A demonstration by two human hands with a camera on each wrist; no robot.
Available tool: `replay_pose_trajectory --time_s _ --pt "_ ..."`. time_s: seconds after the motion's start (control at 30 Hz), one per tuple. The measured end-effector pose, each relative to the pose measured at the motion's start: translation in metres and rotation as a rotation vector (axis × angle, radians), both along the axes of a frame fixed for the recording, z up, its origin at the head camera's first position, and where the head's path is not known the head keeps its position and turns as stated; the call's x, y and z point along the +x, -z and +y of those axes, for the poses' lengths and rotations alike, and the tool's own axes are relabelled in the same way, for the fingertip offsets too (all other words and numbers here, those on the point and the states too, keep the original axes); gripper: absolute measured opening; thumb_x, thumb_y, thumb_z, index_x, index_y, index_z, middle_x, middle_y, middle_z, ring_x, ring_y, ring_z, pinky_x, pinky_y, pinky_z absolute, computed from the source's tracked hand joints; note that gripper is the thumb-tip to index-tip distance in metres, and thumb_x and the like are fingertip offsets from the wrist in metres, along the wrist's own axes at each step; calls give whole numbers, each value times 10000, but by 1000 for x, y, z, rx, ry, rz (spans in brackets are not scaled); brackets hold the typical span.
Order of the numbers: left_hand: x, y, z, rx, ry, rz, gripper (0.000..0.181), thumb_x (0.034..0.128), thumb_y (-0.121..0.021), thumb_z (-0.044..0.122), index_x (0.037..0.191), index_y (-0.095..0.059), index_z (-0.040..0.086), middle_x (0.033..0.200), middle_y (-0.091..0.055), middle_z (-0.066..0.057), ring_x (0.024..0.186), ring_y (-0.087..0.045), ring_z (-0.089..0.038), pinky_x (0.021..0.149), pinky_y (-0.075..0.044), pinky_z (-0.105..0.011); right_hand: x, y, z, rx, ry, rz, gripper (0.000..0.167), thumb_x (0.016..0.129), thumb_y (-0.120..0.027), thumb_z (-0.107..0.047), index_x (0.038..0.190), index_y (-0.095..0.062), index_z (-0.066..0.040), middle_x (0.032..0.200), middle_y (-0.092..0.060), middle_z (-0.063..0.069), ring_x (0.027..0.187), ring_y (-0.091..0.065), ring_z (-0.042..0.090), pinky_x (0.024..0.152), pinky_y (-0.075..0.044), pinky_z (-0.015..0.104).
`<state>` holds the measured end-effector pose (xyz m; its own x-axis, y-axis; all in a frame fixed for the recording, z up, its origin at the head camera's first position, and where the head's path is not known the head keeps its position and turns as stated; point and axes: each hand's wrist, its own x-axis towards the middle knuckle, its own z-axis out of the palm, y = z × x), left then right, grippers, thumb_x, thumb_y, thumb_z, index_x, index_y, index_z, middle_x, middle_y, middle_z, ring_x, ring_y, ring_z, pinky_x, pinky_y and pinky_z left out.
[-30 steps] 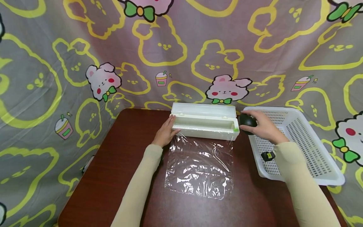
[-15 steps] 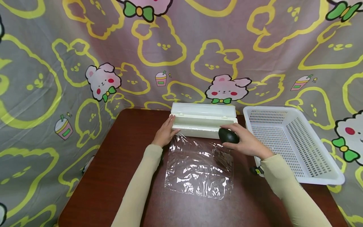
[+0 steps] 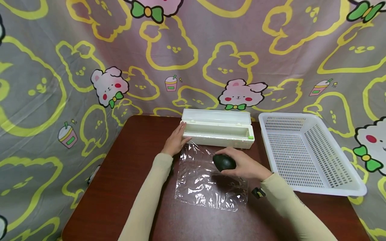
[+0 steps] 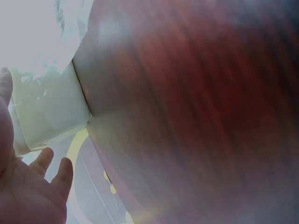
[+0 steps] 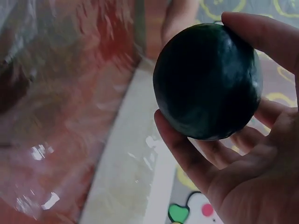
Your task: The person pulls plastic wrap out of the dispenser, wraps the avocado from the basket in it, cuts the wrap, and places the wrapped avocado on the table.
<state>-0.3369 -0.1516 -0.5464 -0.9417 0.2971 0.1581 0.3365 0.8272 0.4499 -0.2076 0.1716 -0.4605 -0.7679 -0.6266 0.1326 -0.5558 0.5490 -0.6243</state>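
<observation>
My right hand [image 3: 245, 165] holds a dark green avocado [image 3: 224, 163] above the cling film, thumb and fingertips around its sides. In the right wrist view the glossy avocado [image 5: 208, 81] sits between the fingers. A sheet of clear cling film [image 3: 199, 182] lies pulled out over the table from a white cling film box [image 3: 217, 141], whose lid [image 3: 215, 115] stands raised at the back. My left hand [image 3: 176, 140] rests against the box's left end, thumb at its front. In the left wrist view, two fingers [image 4: 63, 179] extend loosely past the box end [image 4: 56, 107].
A white perforated plastic basket [image 3: 354, 174] stands on the right of the brown table [image 3: 120, 187]. A small black device is strapped at my right wrist. Behind the table hangs a patterned grey cloth [image 3: 193, 40].
My right hand has carried the avocado left and toward me, from beside the basket, past the box's right end, to above the film. The left hand, box and film have stayed put.
</observation>
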Motion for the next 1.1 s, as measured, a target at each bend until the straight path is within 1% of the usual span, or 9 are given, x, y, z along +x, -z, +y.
replay_pose_trajectory --time_s 0.1,0.23,0.33,0.43,0.5,0.63,0.73,0.97,1.1 --pt "0 1 0 -1 1 -9 802 1045 -544 488 1676 -162 175 1752 -114 -53 1584 -226 -330 1229 -320 -551 2 8 -7 16 -29 0 618 837 -873 -236 1395 -609 -198 1304 -633 -2 1144 -621 194 957 -538 422" --pt "-1 3 -1 -4 4 -20 798 1050 -520 503 1680 -139 194 1755 -95 -35 1591 -210 -317 1228 -323 -550 6 17 -15 16 -65 -20 610 832 -876 -227 1385 -620 -198 1291 -636 -9 1141 -621 197 954 -534 415" --pt "-1 3 -1 -2 6 -21 803 1049 -520 509 1680 -133 199 1756 -92 -33 1588 -216 -326 1226 -325 -555 8 22 -21 9 -82 -53 613 829 -877 -209 1386 -621 -210 1301 -641 -7 1156 -627 213 965 -533 434" --pt "-2 3 -2 1 7 -17 808 1046 -530 508 1680 -137 198 1755 -98 -38 1582 -231 -341 1221 -332 -562 9 28 -24 14 -94 -66 619 825 -879 -212 1385 -619 -240 1298 -641 -19 1171 -620 217 983 -523 453" --pt "-2 3 -2 1 6 -21 813 1043 -533 510 1681 -132 203 1756 -93 -33 1584 -225 -335 1223 -329 -560 9 32 -26 9 -111 -69 625 816 -884 -196 1382 -622 -235 1286 -647 -22 1183 -614 218 1001 -511 470" --pt "-2 2 -2 2 4 -27 814 1044 -536 505 1681 -131 200 1756 -91 -35 1589 -213 -324 1226 -326 -555 9 40 -29 25 -134 -66 649 796 -895 -188 1383 -625 -249 1258 -644 -32 1145 -618 198 978 -513 446" --pt "-1 1 -1 3 3 -26 806 1046 -535 498 1680 -143 193 1754 -100 -42 1585 -222 -333 1220 -334 -560 10 44 -30 44 -139 -78 663 791 -899 -196 1390 -624 -256 1273 -631 -18 1130 -621 199 962 -518 437" --pt "-1 1 -1 9 -1 -20 805 1043 -539 499 1679 -147 199 1754 -104 -37 1579 -239 -347 1213 -345 -562 13 48 -31 66 -146 -119 686 781 -894 -180 1409 -617 -189 1400 -613 73 1235 -602 310 1006 -515 549" --pt "-1 2 -1 10 0 -19 808 1043 -544 491 1679 -146 193 1754 -105 -44 1580 -236 -348 1215 -341 -562 14 53 -31 78 -141 -135 695 777 -894 -171 1414 -616 -177 1434 -596 120 1280 -583 357 1026 -505 586"
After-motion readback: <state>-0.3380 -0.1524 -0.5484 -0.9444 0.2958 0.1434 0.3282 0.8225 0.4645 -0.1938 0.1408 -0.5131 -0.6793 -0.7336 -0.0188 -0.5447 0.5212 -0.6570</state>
